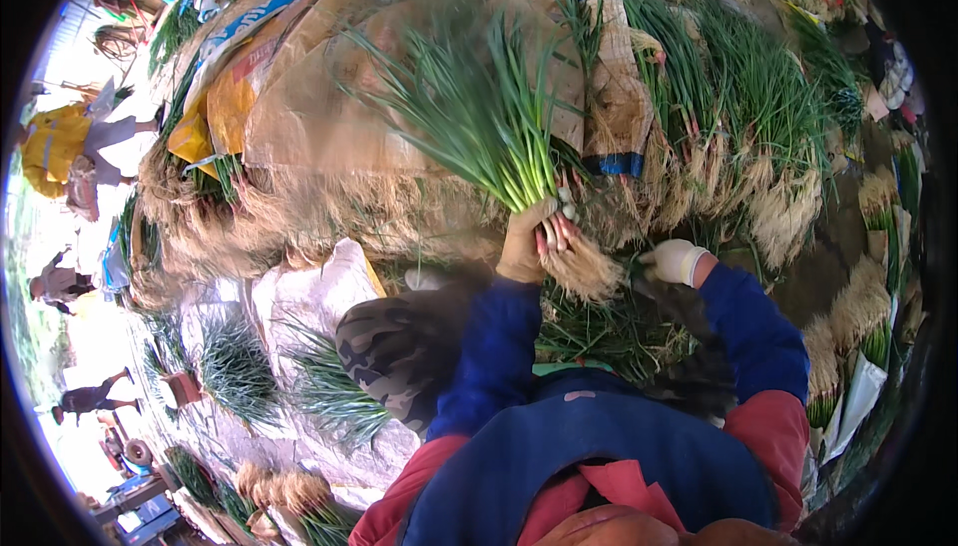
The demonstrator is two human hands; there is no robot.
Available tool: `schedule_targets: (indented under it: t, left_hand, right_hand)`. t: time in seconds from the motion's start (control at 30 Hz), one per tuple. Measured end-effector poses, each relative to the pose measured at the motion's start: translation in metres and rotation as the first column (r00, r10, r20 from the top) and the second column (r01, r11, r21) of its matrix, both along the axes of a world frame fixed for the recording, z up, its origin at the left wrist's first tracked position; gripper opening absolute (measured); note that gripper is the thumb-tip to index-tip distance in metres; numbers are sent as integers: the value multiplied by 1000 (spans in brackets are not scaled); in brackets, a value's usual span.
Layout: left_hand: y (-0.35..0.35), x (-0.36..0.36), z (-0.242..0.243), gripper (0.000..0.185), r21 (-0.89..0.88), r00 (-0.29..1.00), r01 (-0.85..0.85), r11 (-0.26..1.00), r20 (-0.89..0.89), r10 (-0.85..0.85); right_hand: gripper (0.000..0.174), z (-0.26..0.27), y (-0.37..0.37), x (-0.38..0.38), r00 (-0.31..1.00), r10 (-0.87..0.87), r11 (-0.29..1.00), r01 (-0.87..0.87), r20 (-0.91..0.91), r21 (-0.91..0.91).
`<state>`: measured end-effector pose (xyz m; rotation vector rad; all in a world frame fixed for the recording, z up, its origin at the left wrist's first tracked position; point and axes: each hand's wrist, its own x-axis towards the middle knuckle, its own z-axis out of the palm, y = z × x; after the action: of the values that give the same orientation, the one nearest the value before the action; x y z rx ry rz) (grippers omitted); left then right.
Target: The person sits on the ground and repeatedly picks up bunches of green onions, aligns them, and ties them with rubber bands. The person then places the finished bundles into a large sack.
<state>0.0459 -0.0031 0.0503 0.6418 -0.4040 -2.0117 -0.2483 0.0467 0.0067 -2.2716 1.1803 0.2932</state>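
My left hand point(524, 243), in a tan glove, is closed around a bunch of green onions point(516, 164) just above the bulbs. The leaves fan out away from me, while the reddish-white bulbs and the pale, stringy roots point(584, 269) point down to the right. A little to the right of the roots, and apart from them, is my right hand point(673, 261) in a white glove. Its fingers point left; whether they pinch anything is too small to tell. Loose green leaves and trimmings point(606, 336) lie between my legs, below the bunch.
A long pile of rooted onions lies ahead, partly covered by brown woven sacking point(337, 97). More onion bunches point(771, 104) lie at the right. White sheeting point(314, 284) and further bunches point(236, 366) are on the left. Several people are farther off, one in a yellow jacket point(56, 145).
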Motion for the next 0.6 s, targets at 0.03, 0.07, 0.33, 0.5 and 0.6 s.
schedule_targets:
  t: [0.03,0.07,0.33,0.5,0.6]
  left_hand:
    - [0,3,-2,45,-7,999,18,1000,-35,-18]
    - [1,4,-1,51,1,999,2,1000,-39,-2]
    - [5,3,7,25,93,999,51,994,-23,-49]
    - [4,9,2,22,20,998,-11,1000,-56,12]
    - [3,13,-26,24,-9,999,23,1000,-40,-23]
  right_hand:
    - [28,19,-13,5,987,-120,989,128,-103,74]
    - [33,40,-27,16,952,-221,957,253,-211,140]
    - [44,-19,-234,63,689,-522,588,717,502,-374]
    - [48,-37,-248,74,693,-688,619,715,216,-324]
    - [41,-26,-242,60,497,-796,548,834,345,62]
